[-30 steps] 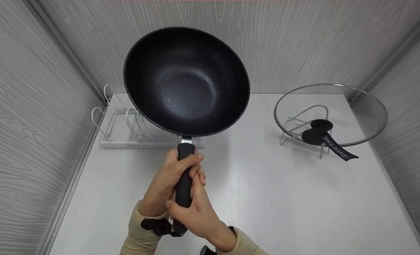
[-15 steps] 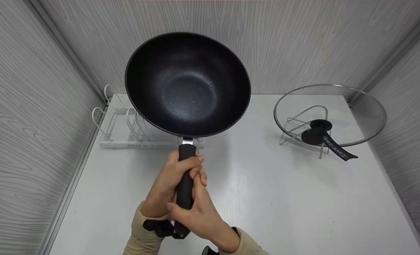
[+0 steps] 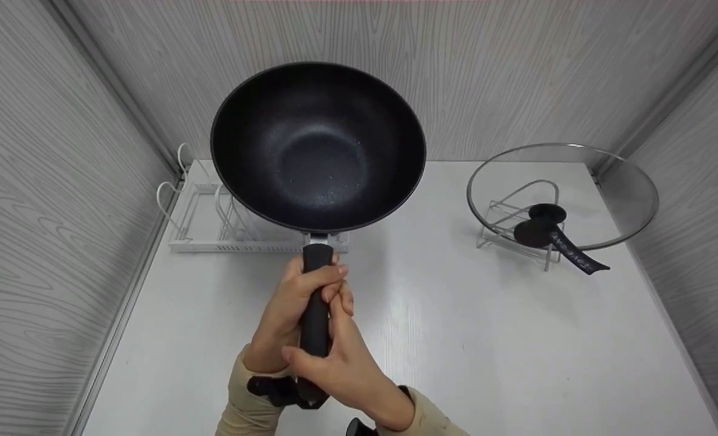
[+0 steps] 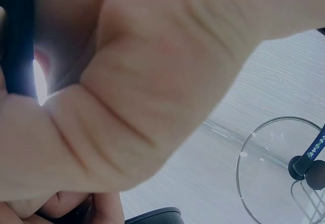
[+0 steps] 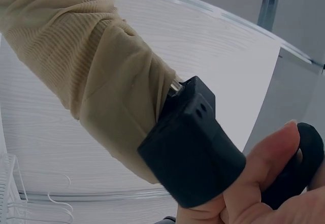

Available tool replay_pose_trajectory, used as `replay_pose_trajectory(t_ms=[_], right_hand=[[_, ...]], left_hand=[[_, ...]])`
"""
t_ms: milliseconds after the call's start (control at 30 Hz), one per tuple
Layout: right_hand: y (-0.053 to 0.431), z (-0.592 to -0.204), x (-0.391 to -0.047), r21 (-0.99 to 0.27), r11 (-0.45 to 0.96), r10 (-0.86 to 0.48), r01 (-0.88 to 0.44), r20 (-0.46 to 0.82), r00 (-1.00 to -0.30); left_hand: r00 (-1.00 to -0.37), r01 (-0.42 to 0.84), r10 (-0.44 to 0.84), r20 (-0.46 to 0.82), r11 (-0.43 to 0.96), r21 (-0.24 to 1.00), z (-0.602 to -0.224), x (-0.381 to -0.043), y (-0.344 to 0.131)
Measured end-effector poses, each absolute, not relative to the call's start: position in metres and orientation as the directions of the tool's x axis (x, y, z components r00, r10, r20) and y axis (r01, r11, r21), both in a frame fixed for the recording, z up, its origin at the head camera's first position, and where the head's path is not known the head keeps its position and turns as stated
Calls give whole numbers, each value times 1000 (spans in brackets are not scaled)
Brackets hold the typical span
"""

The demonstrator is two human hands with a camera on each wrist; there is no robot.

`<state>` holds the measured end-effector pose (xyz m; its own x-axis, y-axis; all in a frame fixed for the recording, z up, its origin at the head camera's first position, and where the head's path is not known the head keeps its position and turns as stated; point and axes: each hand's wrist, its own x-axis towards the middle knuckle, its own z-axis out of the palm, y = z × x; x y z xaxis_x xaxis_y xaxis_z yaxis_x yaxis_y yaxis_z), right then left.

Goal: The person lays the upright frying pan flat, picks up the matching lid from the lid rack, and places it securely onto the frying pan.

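Step looks like holding pan (image 3: 319,163) up over table (image 3: 474,363), partly hiding white rack (image 3: 198,245); left hand (image 3: 287,303) wrapped round handle (image 3: 315,324), right hand (image 3: 337,366) gripping lower; next move likely needs steady hold

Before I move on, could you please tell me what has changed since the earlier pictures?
The pan has tipped slightly: its far rim sits lower in the head view, while its near rim is almost where it was. Nothing was newly taken hold of or let go; the left hand and right hand both kept gripping the handle. The glass lid and white rack stayed put.
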<state>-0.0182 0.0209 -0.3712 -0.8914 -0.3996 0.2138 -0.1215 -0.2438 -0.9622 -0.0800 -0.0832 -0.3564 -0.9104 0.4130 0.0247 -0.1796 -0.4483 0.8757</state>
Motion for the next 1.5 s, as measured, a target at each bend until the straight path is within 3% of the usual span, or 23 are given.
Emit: replay_pose_trajectory(t_ms=[267, 600, 767, 900, 1033, 1300, 1500], right_hand=[[24, -368, -20, -957, -279, -435, -75, 195, -879], [39, -365, -27, -964, -247, -584, -95, 226, -779], [55, -360, -37, -966, -99, -637, -239, 246, -730], [69, -356, -43, -918, -60, -658, -392, 331, -676], [83, -347, -47, -869, -73, -666, -490, 408, -624], [112, -335, -75, -724, -39, -544, -688, 593, -593], [133, -323, -109, -684, 12, -450, -729, 648, -615]], left_hand=[[-923, -187, 384, 19, -491, 851, -352, -79, -81], [-917, -167, 390, 88, -574, 801, -347, -81, -84], [-918, -192, 390, 65, -584, 789, -346, -82, -86], [-918, -201, 393, 59, -587, 785, -347, -81, -88], [-891, -133, 425, 161, -583, 802, -350, -84, -89], [-797, -172, 530, 290, -659, 732, -349, -90, -94], [-763, -253, 567, 312, -705, 663, -349, -94, -97]])
